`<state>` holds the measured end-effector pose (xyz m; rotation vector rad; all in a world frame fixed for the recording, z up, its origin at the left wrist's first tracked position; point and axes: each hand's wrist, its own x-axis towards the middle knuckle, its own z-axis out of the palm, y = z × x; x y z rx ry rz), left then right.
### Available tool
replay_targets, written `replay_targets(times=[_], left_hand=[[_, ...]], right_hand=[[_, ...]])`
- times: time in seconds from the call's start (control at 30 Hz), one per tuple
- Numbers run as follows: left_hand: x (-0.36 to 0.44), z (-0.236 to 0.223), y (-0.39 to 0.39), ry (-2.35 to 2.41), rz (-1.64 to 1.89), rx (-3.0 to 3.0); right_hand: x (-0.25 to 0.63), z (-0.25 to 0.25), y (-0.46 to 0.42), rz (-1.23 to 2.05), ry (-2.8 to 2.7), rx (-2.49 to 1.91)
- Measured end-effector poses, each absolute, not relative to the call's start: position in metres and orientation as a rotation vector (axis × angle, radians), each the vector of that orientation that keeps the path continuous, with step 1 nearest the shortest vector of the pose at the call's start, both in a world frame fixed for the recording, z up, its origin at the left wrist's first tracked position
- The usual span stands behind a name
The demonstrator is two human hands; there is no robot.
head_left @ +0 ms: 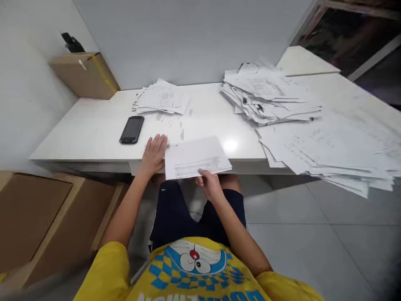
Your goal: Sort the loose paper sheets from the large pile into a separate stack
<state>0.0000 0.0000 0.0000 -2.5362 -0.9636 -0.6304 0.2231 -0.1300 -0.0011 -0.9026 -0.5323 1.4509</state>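
Observation:
A few printed paper sheets [196, 156] lie partly on the white desk and jut over its front edge. My right hand [209, 184] pinches their near edge, thumb on top and fingers underneath. My left hand [154, 154] rests flat on the desk at the sheets' left side, fingers stretched out and holding nothing. A dark smartphone [132, 130] lies face up just beyond my left hand. Behind the sheets, toward the wall, sits a small paper stack [163, 98].
A tall, uneven paper pile [266, 92] stands at the back right. Another spread pile [332, 150] overhangs the desk's front edge on the right. A cardboard box [83, 75] stands at the back left corner, and open cartons [56, 221] are on the floor at left.

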Motion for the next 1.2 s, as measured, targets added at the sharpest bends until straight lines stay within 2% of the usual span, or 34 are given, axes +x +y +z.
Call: replay_targets(times=[0.23, 0.83, 1.03, 1.2], left_hand=[[0.004, -0.007, -0.001, -1.183, -0.735, -2.450], [0.004, -0.001, 0.002, -1.124, -0.719, -2.490], [0.001, -0.002, 0.010, -1.098, -0.722, -2.499], [-0.002, -0.007, 0.007, -1.070, -0.721, -2.502]], right_hand=[[0.228, 0.002, -0.121, 1.500, -0.570, -0.884], [0.228, -0.005, -0.120, 1.509, -0.639, -0.963], [0.232, -0.003, -0.124, 1.431, -0.720, -1.069], [0.286, 0.026, -0.145, 1.273, -0.979, -1.237]])
